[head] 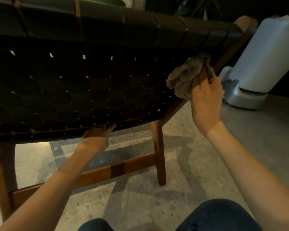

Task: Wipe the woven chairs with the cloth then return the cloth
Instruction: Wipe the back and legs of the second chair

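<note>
A woven chair (90, 80) with black straps on a wooden frame fills the upper left of the head view, seen from behind and low. My right hand (205, 100) grips a crumpled beige cloth (185, 75) and holds it wrapped around the chair's right wooden side rail. My left hand (98, 132) holds the lower edge of the woven panel from below, fingers hooked up behind the edge and partly hidden.
A large white appliance (265, 60) stands on the floor right of the chair. Plant leaves (197, 7) show behind the chair top. The chair's wooden leg (159, 154) and crossbar (117, 170) stand over a speckled stone floor. My knees (218, 215) are at the bottom.
</note>
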